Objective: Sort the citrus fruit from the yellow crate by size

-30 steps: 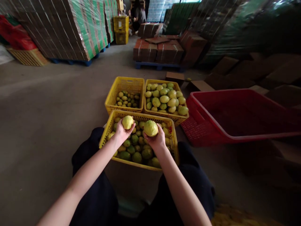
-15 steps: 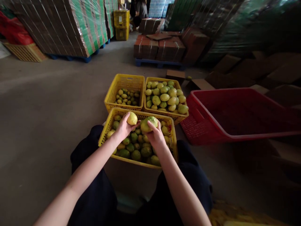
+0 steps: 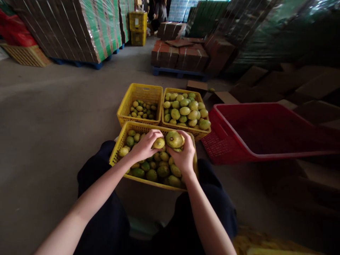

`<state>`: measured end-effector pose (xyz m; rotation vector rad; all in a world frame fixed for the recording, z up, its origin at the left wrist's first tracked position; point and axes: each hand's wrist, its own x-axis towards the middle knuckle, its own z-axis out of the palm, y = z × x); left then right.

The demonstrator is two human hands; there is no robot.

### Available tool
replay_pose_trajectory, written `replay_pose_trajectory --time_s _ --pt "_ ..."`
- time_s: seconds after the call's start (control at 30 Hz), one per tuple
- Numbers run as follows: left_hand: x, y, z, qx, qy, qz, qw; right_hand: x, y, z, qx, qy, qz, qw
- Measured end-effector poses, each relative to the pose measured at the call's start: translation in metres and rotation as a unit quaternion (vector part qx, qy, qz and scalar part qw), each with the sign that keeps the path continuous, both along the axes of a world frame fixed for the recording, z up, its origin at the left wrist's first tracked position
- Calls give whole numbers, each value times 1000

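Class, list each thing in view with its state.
Left grip: closed on a smaller lemon
Right grip: closed on a larger lemon
Near yellow crate: open, holding many lemons
Left rear yellow crate: open, partly filled
Right rear yellow crate: open, heaped
Red basket: open, inside too dark to judge
Brown boxes: stacked, strapped
Green stack: plastic-wrapped

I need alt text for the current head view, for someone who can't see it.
The left hand holds a small yellowish fruit and the right hand a larger one, side by side above a yellow crate of similar fruit. Just beyond stand two more fruit-filled yellow crates, the right one piled higher; a red bin sits to the right.
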<state>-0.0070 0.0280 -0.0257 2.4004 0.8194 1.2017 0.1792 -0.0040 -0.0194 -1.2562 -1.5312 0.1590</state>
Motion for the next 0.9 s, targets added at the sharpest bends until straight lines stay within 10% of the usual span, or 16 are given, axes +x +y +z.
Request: replay_pose_trajectory --time_s 0.2,0.37,0.53,0.7,0.9 --pt "-2 1 -11 73 8 6 997 -3 2 -6 -4 -38 13 999" --pt "8 -3 -5 -132 -153 17 979 -4 -1 -9 -24 1 13 1000" --pt "15 0 6 -447 -425 9 787 -9 -3 -8 -103 66 40 992" --pt "10 6 11 -566 -526 2 635 -12 -2 -6 -155 181 68 969" --pt "6 2 25 -622 -567 -57 537 -12 0 -4 -268 506 146 807"
